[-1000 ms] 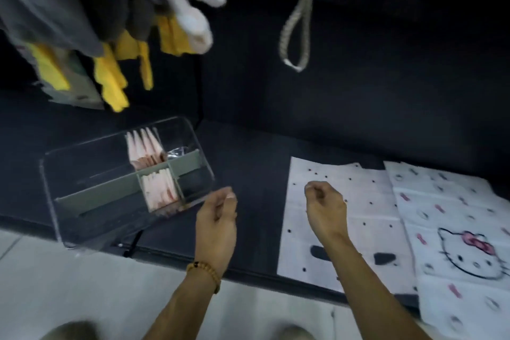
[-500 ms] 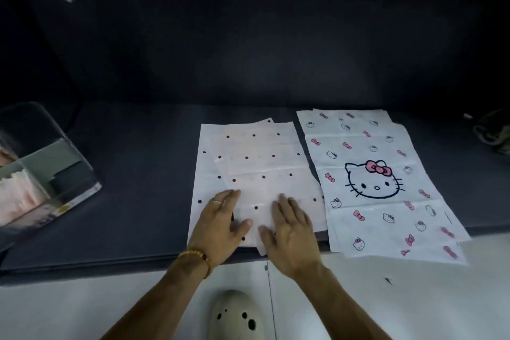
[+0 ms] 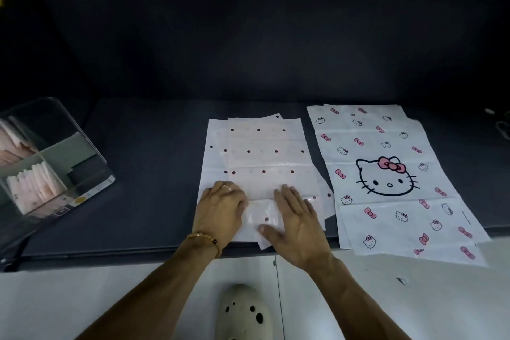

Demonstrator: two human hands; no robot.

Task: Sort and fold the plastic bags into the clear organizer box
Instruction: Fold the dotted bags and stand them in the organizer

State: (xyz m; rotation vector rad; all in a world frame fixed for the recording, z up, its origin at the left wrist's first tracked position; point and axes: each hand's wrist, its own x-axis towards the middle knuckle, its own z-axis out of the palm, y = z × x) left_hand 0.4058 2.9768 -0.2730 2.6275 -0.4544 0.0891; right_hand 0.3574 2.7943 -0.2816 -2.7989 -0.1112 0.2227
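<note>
moved: both hands slid up the dotted bag | grip: left hand, right hand flat, pressing, holding nothing | tip: smooth outward before folding

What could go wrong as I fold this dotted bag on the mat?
The dotted bags lie stacked and askew, so your left hand and right hand might fold several together. The cat-print bags overhang the mat's front edge and could slide off. The organizer box sits far left, a long reach.
</note>
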